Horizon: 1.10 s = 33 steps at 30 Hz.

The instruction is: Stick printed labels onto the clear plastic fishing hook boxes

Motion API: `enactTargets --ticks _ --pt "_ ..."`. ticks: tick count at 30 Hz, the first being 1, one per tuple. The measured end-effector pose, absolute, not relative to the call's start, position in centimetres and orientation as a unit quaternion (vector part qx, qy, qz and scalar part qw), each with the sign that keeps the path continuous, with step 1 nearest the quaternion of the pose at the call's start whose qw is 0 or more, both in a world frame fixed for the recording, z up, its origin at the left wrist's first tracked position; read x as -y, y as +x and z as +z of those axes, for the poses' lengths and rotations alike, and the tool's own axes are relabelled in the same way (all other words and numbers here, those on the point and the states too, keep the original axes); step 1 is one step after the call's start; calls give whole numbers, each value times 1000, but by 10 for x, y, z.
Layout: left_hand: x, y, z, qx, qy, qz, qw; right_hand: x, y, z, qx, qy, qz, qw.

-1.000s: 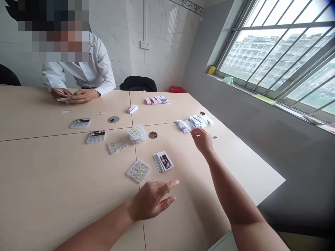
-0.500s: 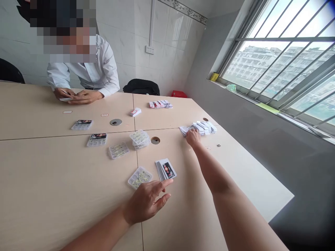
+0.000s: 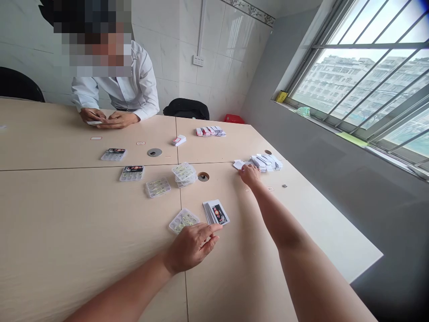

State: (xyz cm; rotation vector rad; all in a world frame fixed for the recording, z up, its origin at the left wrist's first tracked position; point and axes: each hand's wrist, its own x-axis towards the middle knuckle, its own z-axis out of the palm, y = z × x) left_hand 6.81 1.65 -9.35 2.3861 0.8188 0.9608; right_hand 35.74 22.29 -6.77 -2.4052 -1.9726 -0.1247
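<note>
My left hand (image 3: pixel 194 246) hovers with thumb and fingers apart at the front edge of a small fanned stack of cards (image 3: pixel 216 212) with a black printed label on top. Partly behind that hand lies a clear box (image 3: pixel 183 219) with yellow-green pieces inside. Farther off, my right hand (image 3: pixel 250 174) reaches to the left end of a spread pile of white cards (image 3: pixel 266 163). Its fingers are bent down onto the cards; whether one is gripped is too small to tell.
Nearby are a clear box (image 3: pixel 158 187), stacked clear boxes (image 3: pixel 184 173) and two black-labelled boxes (image 3: pixel 132 173). Beyond lie red-and-white cards (image 3: pixel 210 131) and a smaller card stack (image 3: pixel 178 140). Across the table (image 3: pixel 83 214), a person in a white shirt (image 3: pixel 145 85) holds a small flat thing.
The view has shifted slightly, so everything sits a little farther right. My right fingers still rest at the white pile, where the left-end cards look slightly shifted. My left hand stays by the card stack.
</note>
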Motion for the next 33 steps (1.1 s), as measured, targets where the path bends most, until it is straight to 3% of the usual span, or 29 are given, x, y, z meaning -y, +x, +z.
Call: enactTargets --ticks 33 --pt "-20 67 -96 -316 849 325 272 -232 346 -75 572 -817 -37 60"
